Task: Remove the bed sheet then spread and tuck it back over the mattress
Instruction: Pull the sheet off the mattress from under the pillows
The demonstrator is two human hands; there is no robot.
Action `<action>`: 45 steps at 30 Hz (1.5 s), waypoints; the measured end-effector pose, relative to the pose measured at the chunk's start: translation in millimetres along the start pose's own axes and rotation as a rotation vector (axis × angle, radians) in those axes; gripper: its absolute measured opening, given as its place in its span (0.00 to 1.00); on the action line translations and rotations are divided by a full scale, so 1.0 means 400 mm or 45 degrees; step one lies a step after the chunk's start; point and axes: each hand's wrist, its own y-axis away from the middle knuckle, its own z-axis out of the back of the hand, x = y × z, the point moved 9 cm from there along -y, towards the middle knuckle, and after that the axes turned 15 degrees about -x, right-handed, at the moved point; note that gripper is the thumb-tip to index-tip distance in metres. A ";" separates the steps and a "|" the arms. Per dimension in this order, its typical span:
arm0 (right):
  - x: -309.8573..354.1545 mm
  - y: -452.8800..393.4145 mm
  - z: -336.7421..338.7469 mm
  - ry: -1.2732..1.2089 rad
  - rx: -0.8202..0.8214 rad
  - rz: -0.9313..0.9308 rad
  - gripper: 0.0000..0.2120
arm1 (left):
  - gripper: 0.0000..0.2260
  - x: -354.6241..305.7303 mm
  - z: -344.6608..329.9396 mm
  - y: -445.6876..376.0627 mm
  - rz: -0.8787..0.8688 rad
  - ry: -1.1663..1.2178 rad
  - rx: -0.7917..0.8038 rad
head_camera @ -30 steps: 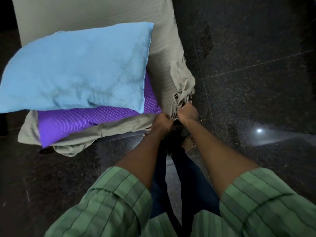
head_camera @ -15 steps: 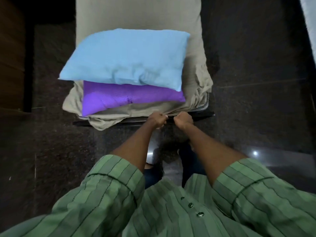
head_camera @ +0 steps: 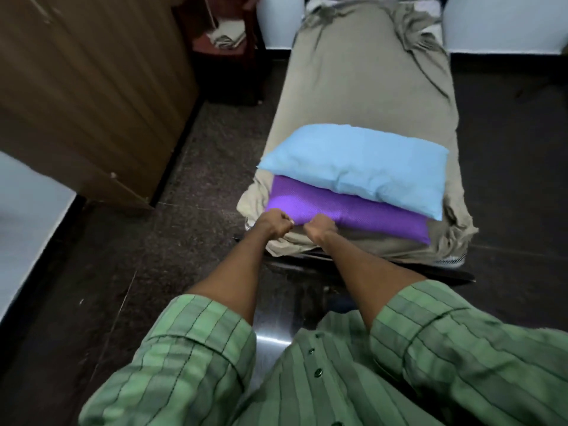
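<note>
Here both fists — left hand (head_camera: pixel 272 222), right hand (head_camera: pixel 319 228) — grip the bed sheet (head_camera: pixel 362 87).

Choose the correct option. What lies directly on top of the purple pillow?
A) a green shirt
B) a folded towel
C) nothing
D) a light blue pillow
D: the light blue pillow rests on the purple pillow, overlapping its far part, at the near end of the bed.

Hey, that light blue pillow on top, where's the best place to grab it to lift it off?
Probably the blue pillow by its two short ends, from the near end of the bed. It lies crosswise atop the purple pillow, ends overhanging and free.
</note>
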 end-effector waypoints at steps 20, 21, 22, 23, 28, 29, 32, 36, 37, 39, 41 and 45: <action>0.754 -0.429 -0.358 -0.355 0.004 -0.271 0.17 | 0.10 0.298 0.578 -0.749 -0.278 -0.243 -0.009; 0.793 -0.443 -0.347 -0.364 -0.028 -0.294 0.14 | 0.10 0.289 0.599 -0.800 -0.322 -0.273 0.009; 0.820 -0.471 -0.351 -0.379 -0.059 -0.333 0.14 | 0.10 0.281 0.616 -0.855 -0.363 -0.304 0.038; 0.846 -0.497 -0.358 -0.399 -0.088 -0.356 0.15 | 0.10 0.270 0.629 -0.902 -0.396 -0.322 0.069; 1.075 -0.602 -0.360 -0.421 -0.251 -0.435 0.15 | 0.09 0.207 0.719 -1.154 -0.627 -0.357 0.175; 1.127 -0.614 -0.354 -0.435 -0.284 -0.444 0.14 | 0.08 0.201 0.741 -1.194 -0.662 -0.365 0.199; 1.243 -0.654 -0.375 -0.486 -0.324 -0.542 0.15 | 0.07 0.213 0.808 -1.305 -0.739 -0.430 0.281; 1.357 -0.738 -0.394 -0.565 -0.357 -0.603 0.15 | 0.09 0.209 0.895 -1.448 -0.826 -0.449 0.313; 1.380 -0.765 -0.389 -0.586 -0.387 -0.612 0.14 | 0.09 0.196 0.916 -1.486 -0.844 -0.447 0.307; 1.420 -0.809 -0.376 -0.609 -0.430 -0.621 0.14 | 0.08 0.170 0.945 -1.550 -0.873 -0.443 0.288; 1.460 -0.851 -0.361 -0.617 -0.469 -0.631 0.13 | 0.10 0.142 0.972 -1.617 -0.875 -0.424 0.270; 1.524 -0.961 -0.331 -0.629 -0.508 -0.668 0.12 | 0.06 0.082 0.995 -1.742 -0.894 -0.414 0.318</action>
